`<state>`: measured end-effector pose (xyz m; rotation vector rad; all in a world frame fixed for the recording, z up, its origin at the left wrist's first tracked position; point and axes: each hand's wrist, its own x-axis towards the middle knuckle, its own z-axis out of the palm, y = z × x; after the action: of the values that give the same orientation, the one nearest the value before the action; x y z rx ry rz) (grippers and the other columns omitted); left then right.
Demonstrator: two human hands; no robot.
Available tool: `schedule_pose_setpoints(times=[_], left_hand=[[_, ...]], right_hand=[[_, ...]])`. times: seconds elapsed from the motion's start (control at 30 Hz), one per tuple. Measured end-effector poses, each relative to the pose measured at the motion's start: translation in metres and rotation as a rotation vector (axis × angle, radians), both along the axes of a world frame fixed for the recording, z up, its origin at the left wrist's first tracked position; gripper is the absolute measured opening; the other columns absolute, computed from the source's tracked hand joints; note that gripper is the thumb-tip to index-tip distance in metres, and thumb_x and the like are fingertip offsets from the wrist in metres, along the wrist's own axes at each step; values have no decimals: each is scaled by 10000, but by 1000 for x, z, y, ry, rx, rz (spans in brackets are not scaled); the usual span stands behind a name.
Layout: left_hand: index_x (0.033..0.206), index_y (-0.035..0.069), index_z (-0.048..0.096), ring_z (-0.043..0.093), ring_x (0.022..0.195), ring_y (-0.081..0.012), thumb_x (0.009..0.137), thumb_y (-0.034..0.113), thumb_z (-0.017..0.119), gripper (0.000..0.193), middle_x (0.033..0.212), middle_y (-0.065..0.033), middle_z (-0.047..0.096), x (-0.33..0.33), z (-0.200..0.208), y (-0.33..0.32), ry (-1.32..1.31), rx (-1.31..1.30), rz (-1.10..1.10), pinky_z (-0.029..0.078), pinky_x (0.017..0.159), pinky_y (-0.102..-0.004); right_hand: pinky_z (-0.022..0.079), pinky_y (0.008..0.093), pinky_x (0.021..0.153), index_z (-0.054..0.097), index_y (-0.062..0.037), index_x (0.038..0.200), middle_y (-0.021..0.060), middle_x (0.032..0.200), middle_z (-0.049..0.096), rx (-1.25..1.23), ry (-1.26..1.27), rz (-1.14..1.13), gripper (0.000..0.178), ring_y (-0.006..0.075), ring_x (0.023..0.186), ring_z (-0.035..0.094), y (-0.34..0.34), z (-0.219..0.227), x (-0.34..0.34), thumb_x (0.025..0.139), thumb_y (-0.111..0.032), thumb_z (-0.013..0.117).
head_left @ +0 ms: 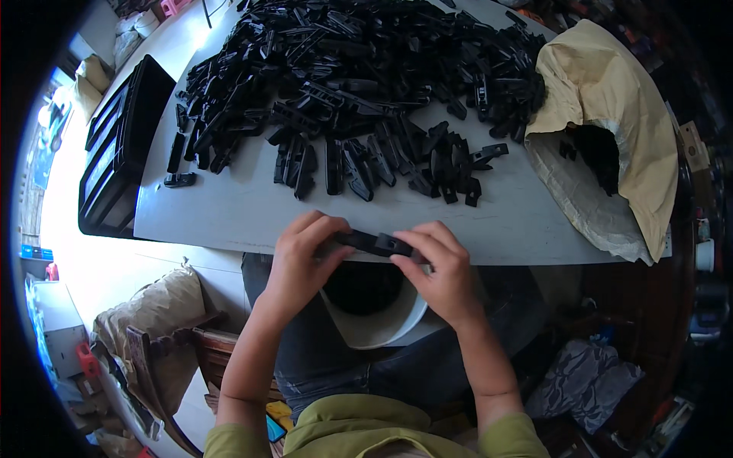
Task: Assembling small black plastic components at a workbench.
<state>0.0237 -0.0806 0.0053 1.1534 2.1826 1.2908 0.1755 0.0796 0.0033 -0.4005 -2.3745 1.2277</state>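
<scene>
Between my two hands, just over the table's near edge, is a long black plastic part [368,243]. My left hand [307,248] pinches its left end between thumb and fingers. The right end sits in the closed fingers of my right hand [437,262], where a squarish piece with a small opening shows. Whether that piece is separate from the long part, I cannot tell. Beyond my hands a big heap of similar black plastic parts [328,69] covers the far table, with a looser row of them at its near side.
The grey table [221,221] ends just below my hands. A tan sack [611,84] lies open at the right, black parts inside. Between my legs stands a white bucket [408,324] with dark contents. Black crates [122,153] stand left of the table, and a wooden chair [214,340] lower left.
</scene>
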Motion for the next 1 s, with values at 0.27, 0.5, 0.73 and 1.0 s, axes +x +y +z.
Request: schedule_pose_setpoints(times=[0.27, 0.5, 0.73, 1.0], left_hand=[[960, 17, 689, 644, 869, -295, 707, -9, 747, 261, 973, -125, 645, -14, -9, 9, 138, 104, -172, 515, 788, -344], [916, 9, 705, 649, 874, -264, 688, -29, 755, 236, 967, -121, 656, -15, -13, 11, 193, 132, -128, 520, 762, -326], [908, 16, 678, 625, 851, -300, 698, 9, 755, 224, 918, -111, 634, -10, -13, 7, 171, 129, -151, 509, 749, -363], [1058, 84, 674, 603, 951, -280, 729, -34, 664, 350, 1057, -114, 598, -22, 4, 7, 680, -20, -146, 510, 803, -377]], right_hand=[[505, 322, 649, 696, 8, 981, 114, 848, 621, 177, 11, 122, 305, 252, 725, 618, 19, -4, 3, 692, -7, 791], [505, 333, 652, 705, 11, 956, 120, 837, 637, 193, 126, -47, 341, 263, 731, 628, -6, -21, 3, 637, -14, 823], [507, 333, 661, 705, 3, 962, 117, 817, 636, 176, 95, 62, 332, 269, 706, 625, 3, -17, -8, 651, -33, 818], [481, 307, 657, 670, -38, 1059, 96, 1006, 570, 292, -2, -270, 285, 217, 878, 597, 40, -5, 13, 781, -52, 731]])
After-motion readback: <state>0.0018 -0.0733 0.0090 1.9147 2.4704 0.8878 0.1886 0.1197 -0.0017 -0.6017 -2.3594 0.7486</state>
